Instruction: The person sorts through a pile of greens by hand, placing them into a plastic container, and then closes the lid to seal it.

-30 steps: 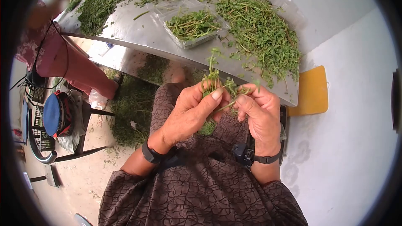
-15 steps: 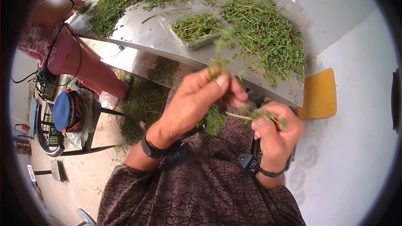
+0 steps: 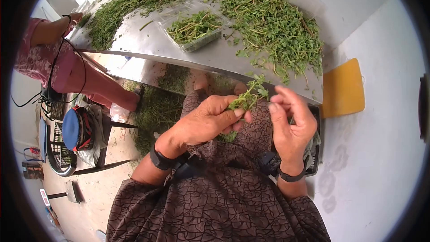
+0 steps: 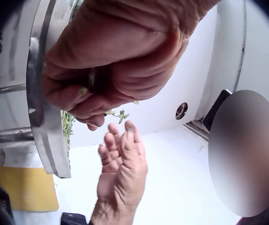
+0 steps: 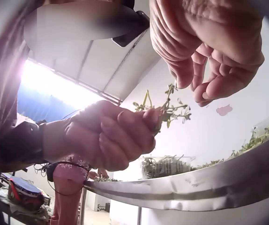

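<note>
Head view: left hand [image 3: 208, 118] pinches sprigs [image 3: 243, 101], apparently leaving leafy tops [image 3: 257, 86] free; right hand [image 3: 293, 123] (loosely uncurled, empty) hovers beside.

Top [image 3: 215, 201]: brown, black crackle-line print, loose folds. Sleeves [image 3: 133, 192] same cloth, stop around the elbows; forearms bare below. Legwear [image 3: 253, 141] in matching print. Left hand [image 3: 210, 117] and right hand [image 3: 293, 124] bare. Left strap [image 3: 161, 159] and right strap [image 3: 292, 177] black, each with a dark housing [image 3: 268, 165] on the inner wrist; fine detail unreadable.
</note>
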